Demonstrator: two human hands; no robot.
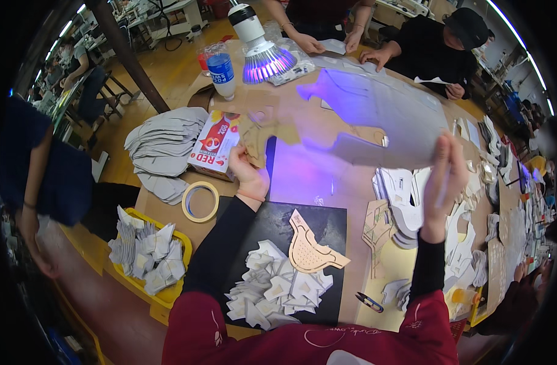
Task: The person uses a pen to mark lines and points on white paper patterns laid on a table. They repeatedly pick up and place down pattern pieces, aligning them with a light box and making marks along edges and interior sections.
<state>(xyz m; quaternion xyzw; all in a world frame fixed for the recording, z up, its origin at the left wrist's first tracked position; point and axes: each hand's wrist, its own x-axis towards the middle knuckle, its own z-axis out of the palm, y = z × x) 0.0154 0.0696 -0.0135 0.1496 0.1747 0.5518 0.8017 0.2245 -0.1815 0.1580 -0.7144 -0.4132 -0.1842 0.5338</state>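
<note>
Pinching tan pattern template (277, 132) in left hand (250, 176), left of grey sheet (406, 112) slanting lengthwise toward nearer right hand (444, 188), with grip too blurred to tell.

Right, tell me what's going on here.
The person's left hand holds a tan template. The right hand is at the edge of a large grey sheet; blur hides whether it grips it. Nearer the person, a pile of small grey-white pieces lies on a black mat, with a dotted template resting on top. Opposite, another worker's hands hold a pale piece.
</note>
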